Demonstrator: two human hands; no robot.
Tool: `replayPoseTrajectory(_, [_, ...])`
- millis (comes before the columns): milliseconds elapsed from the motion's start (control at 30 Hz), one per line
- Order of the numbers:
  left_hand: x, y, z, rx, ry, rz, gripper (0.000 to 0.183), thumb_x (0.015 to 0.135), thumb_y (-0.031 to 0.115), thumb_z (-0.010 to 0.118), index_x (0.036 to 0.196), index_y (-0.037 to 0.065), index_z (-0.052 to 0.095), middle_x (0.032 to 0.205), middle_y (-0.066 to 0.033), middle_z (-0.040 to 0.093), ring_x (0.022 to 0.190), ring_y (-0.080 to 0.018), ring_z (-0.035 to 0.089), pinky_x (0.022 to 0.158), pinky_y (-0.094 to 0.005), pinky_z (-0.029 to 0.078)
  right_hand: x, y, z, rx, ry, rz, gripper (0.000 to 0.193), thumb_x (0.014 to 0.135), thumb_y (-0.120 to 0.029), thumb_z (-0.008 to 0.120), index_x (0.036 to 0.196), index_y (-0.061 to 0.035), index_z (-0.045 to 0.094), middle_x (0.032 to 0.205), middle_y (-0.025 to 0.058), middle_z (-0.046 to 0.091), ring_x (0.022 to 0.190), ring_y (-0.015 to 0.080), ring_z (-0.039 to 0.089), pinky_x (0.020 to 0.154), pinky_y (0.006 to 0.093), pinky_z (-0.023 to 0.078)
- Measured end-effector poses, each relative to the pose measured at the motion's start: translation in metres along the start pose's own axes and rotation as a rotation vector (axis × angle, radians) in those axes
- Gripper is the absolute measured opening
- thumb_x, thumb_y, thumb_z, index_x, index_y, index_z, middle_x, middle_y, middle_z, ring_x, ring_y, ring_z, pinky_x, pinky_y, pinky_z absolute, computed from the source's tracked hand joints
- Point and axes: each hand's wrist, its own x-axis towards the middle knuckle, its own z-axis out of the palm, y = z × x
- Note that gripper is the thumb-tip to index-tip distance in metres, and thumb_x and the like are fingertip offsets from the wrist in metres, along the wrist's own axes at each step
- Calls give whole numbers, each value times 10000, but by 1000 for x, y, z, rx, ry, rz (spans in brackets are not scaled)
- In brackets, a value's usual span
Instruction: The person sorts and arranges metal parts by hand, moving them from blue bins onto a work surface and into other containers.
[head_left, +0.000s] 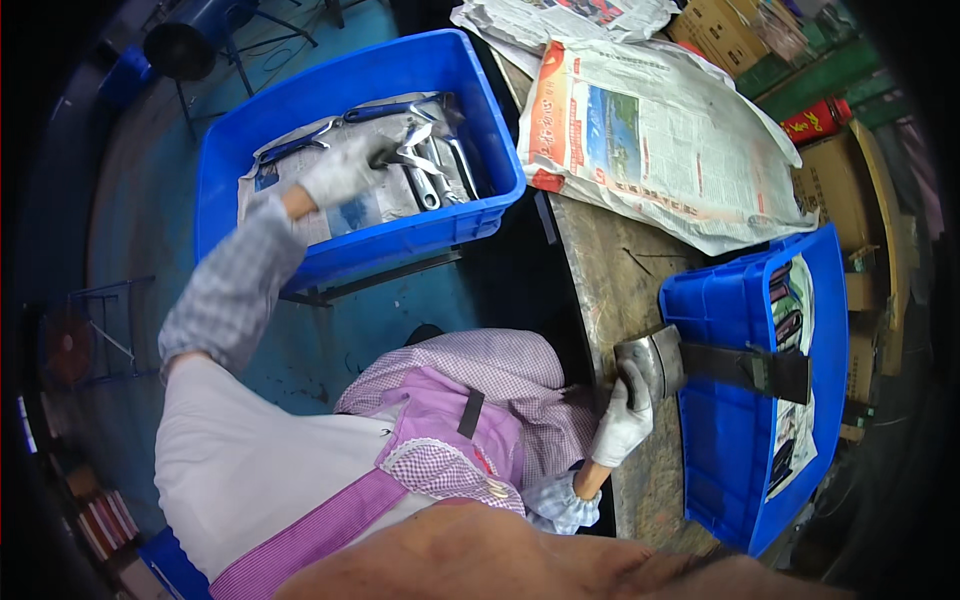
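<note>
My left hand (345, 172), in a white glove with dark fingertips, reaches over the left blue bin (370, 238). Its fingers are closed on the end of a metal wrench (408, 160). More wrenches lie around it on newspaper, including a blue-handled one (380, 110) along the far side and a silver one (428, 190) with a hole in its handle. At the bench edge my right hand (622, 425), also gloved, has its fingers curled against a shiny curved steel block (650, 362). The glove partly hides this contact.
Newspaper sheets (690, 140) cover the far part of the worn bench (630, 480). A dark bar (725, 370) runs from the steel block to a second blue bin (720, 460) holding dark-handled tools. Cardboard boxes (835, 190) stand at the right. A stool (215, 45) is far left.
</note>
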Motion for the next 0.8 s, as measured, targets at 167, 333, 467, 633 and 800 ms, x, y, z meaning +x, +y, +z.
replayPoseTrajectory(167, [27, -75, 47, 579, -473, 333, 269, 633, 31, 722, 899, 67, 737, 914, -127, 659, 971, -342, 635, 860, -409, 520, -3, 9, -2, -207, -252, -24, 296, 845, 80, 640, 1097, -48, 729, 1120, 155, 725, 973, 301, 712, 861, 367, 560])
replayPoseTrajectory(333, [26, -87, 86, 78, -73, 312, 402, 746, 13, 633, 1139, 51, 706, 1330, -167, 599, 1316, -375, 498, 1111, -503, 389, 3, -36, -143, -184, -290, 151, 228, 844, -13, 607, 1009, 8, 763, 954, 117, 760, 824, 194, 725, 721, 331, 571])
replayPoseTrajectory(467, [18, -36, 117, 48, -61, 96, 371, 876, 116, 676, 1236, 57, 608, 1197, -158, 627, 1221, -342, 530, 1072, -472, 396, 58, -60, -275, -333, 576, 275, 294, 1013, -238, 565, 1161, -49, 734, 955, 70, 747, 755, 104, 647, 642, 261, 512])
replayPoseTrajectory(633, [32, -146, 67, -109, -335, -314, 536, 971, 196, 637, 1476, 70, 511, 1301, -165, 661, 1150, -279, 646, 990, -351, 481, 110, 87, -369, -1113, -278, 1057, 728, 978, -644, 407, 1324, -42, 626, 1216, 229, 694, 1074, 396, 684, 930, 461, 512])
replayPoseTrajectory(800, [51, 33, 73, -55, 82, 226, 330, 1039, 147, 564, 1335, 5, 602, 1304, -186, 655, 1198, -295, 639, 1007, -362, 486, 65, 77, -412, -1051, -106, 1030, 712, 890, -630, 625, 1140, 30, 713, 998, 237, 738, 932, 347, 723, 836, 424, 533])
